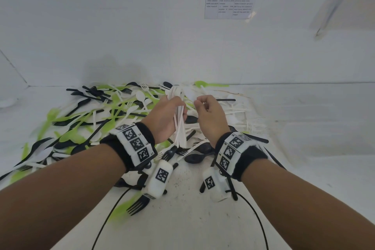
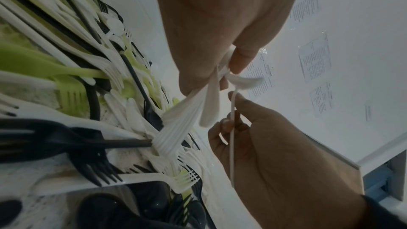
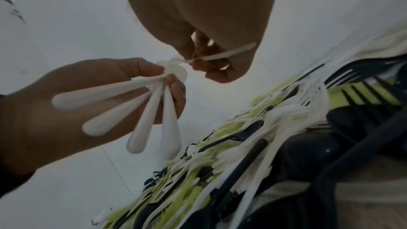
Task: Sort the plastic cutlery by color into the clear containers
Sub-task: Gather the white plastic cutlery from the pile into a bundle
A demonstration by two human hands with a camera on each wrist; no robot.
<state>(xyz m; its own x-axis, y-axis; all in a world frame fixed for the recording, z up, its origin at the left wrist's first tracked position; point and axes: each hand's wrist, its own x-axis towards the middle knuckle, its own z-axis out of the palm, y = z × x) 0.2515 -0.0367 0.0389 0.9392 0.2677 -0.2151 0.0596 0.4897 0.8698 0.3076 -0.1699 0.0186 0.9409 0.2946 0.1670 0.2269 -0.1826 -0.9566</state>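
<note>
**White cutlery gathered above the pile**

Left hand (image 1: 165,116) clutching a fanned bunch of white cutlery (image 3: 141,109), handles hanging down. Right hand (image 1: 210,115) just beside it, fingers curled, pinching a single white piece (image 2: 232,138). Below both, a mixed heap of black, green and white cutlery (image 1: 113,111) on the white table (image 1: 304,138).

Bare forearms wear black wristbands (image 1: 129,144) carrying white coded-marker tiles and black cables (image 1: 105,223).
</note>
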